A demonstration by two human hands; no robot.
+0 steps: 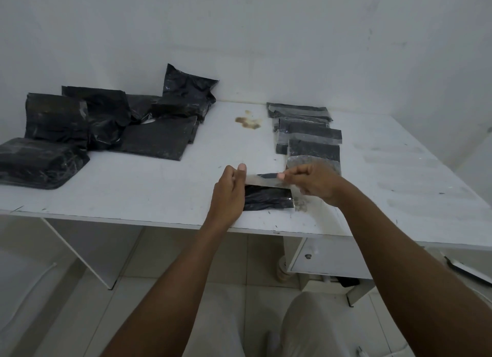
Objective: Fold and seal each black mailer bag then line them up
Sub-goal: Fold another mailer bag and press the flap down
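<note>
A small black mailer bag (pixel 266 198) lies near the front edge of the white table (pixel 159 181). Its grey flap (pixel 262 180) is lifted above it. My left hand (pixel 229 189) pinches the flap's left end between thumb and fingers. My right hand (pixel 312 182) pinches the flap's right end. Behind my right hand, a column of several folded mailer bags (pixel 308 133) runs toward the wall, overlapping one another. A loose pile of larger black mailer bags (pixel 106 122) covers the table's back left.
A brown stain (pixel 249 122) marks the table between the pile and the column. White walls close the back and right sides. Below the front edge are table legs, a white panel (pixel 327 258) and tiled floor. My light trouser leg (pixel 306 327) shows at the bottom.
</note>
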